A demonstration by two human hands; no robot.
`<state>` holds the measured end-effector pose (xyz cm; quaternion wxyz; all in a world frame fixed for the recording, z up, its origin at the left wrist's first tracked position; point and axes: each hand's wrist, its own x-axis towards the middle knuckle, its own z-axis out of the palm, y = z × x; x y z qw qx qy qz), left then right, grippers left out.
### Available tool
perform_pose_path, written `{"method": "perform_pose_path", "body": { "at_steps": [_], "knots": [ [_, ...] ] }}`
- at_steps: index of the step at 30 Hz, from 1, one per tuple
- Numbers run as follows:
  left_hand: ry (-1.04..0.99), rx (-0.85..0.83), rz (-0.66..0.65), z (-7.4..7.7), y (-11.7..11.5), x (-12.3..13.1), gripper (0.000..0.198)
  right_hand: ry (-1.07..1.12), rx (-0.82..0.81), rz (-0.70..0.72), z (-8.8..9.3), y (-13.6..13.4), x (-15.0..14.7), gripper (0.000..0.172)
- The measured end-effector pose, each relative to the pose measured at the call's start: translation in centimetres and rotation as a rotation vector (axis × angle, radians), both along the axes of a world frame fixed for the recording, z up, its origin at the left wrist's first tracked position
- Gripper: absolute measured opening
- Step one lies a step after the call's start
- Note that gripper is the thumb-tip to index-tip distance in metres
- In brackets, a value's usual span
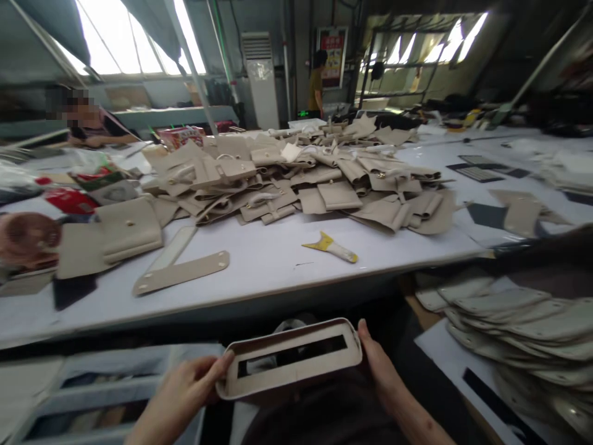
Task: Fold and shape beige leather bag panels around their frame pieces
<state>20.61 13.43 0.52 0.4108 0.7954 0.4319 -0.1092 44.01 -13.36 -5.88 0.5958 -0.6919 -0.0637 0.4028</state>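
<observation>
Over my lap, below the table edge, I hold a beige leather-like frame (296, 375) between both hands. It is a long rounded rectangle with a raised rim and a long slot through its middle; its kind I cannot tell for sure. My left hand (192, 386) pinches the left end, thumb on the rim. Against the right end presses my right hand (380, 364), thumb up along the rim, its other fingers mostly hidden behind. On the white table ahead lie a yellow-and-white tool (332, 246) and a beige strip with rounded ends (183, 272).
A big heap of beige bag pieces (278, 179) covers the middle of the white table (259, 262). Stacked curved panels (519, 321) stand at my right, a pale slotted tray (106, 377) at my left. Two people are farther back.
</observation>
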Motion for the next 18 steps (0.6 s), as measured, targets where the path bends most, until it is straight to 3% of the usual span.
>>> {"method": "perform_pose_path", "body": {
  "at_steps": [2, 5, 13, 18],
  "knots": [
    [0.167, 0.199, -0.249, 1.7, 0.0, 0.2, 0.06, -0.245, -0.101, 0.092, 1.4, -0.8, -0.2, 0.062],
    [0.333, 0.361, -0.366, 2.6, -0.4, 1.0, 0.044, -0.465, -0.292, 0.213, 2.8, -1.1, -0.4, 0.052],
    [0.315, 0.248, -0.266, 0.6, -0.4, 0.0, 0.037, -0.555, -0.362, 0.237, 2.8, 0.0, -0.4, 0.055],
    [0.306, 0.213, -0.21, 0.5, -1.1, 0.2, 0.039, -0.636, -0.428, 0.277, 3.4, 0.1, -0.7, 0.054]
  ]
}}
